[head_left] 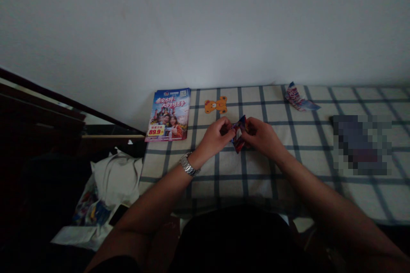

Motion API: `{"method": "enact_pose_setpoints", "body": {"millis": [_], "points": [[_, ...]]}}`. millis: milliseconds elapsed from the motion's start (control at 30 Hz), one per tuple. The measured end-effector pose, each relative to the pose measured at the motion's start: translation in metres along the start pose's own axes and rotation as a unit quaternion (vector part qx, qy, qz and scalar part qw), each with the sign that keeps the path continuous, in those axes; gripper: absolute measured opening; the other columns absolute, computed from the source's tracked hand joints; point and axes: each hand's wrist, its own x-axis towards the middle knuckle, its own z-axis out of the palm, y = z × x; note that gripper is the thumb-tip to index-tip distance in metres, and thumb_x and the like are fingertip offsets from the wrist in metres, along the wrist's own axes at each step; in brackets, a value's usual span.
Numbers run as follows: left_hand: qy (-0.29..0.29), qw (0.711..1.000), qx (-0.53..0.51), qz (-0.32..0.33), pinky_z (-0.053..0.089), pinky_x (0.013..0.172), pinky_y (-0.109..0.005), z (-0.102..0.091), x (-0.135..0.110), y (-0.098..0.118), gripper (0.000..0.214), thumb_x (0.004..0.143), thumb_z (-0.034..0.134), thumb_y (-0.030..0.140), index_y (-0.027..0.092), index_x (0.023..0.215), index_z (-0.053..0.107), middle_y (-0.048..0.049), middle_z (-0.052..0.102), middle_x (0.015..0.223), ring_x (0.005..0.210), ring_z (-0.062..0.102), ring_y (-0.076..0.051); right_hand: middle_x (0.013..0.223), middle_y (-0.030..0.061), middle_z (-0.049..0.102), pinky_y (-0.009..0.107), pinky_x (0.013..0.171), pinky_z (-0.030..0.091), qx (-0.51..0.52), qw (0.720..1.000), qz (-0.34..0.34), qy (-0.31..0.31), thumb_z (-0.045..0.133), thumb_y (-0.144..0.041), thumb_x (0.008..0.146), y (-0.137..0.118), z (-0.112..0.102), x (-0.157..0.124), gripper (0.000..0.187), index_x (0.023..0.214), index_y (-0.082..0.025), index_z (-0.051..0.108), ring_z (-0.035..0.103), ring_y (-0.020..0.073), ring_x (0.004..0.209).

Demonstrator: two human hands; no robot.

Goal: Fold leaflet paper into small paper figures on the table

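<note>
A small folded paper (238, 134) in red, blue and dark tones is held between my two hands above the checked cloth. My left hand (219, 136), with a metal watch (189, 165) on its wrist, pinches the left side of the paper. On the opposite side, the fingers of my right hand (261, 136) are closed on the same paper. Its folds are partly hidden by my thumbs. Left of my hands lies a stack of printed flyers (169, 113), and just beyond them is a flat orange bear figure (216, 105).
A crumpled or folded printed paper (299, 99) rests near the wall at the back right. Farther right is a dark, blurred-out object (355, 140). White bags (117, 175) stand below the left edge of the checked cloth (205, 185).
</note>
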Motion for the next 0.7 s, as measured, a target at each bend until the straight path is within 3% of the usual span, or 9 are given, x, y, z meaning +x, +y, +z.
{"method": "enact_pose_setpoints", "body": {"millis": [300, 567, 700], "points": [[0.003, 1.0, -0.002, 0.001, 0.039, 0.066, -0.026, -0.001, -0.0002, 0.0009, 0.016, 0.091, 0.063, 0.024, 0.02, 0.082, 0.051, 0.0031, 0.054, 0.076, 0.07, 0.05, -0.013, 0.066, -0.0034, 0.064, 0.026, 0.055, 0.041, -0.019, 1.0, 0.0, 0.002, 0.067, -0.029, 0.084, -0.0033, -0.0037, -0.0017, 0.012, 0.082, -0.023, 0.058, 0.061, 0.0155, 0.059], [0.005, 1.0, 0.003, -0.004, 0.039, 0.066, -0.026, -0.0021, -0.0007, 0.0026, 0.016, 0.091, 0.063, 0.024, 0.02, 0.081, 0.05, 0.0027, 0.054, 0.076, 0.07, 0.05, -0.013, 0.071, -0.0016, 0.069, 0.026, 0.056, 0.045, -0.026, 1.0, 0.004, -0.003, 0.068, -0.028, 0.083, 0.0007, -0.0054, -0.0003, 0.008, 0.086, -0.024, 0.062, 0.065, 0.0174, 0.063], [0.008, 1.0, 0.014, 0.002, 0.04, 0.068, -0.026, -0.0026, -0.0005, -0.0003, 0.016, 0.092, 0.063, 0.025, 0.02, 0.083, 0.051, 0.0026, 0.055, 0.076, 0.071, 0.051, -0.014, 0.072, -0.0013, 0.073, 0.027, 0.055, 0.051, 0.034, 0.999, 0.015, -0.017, 0.067, -0.029, 0.086, 0.0003, -0.0052, -0.0007, 0.009, 0.091, -0.025, 0.061, 0.07, 0.0181, 0.059]]}}
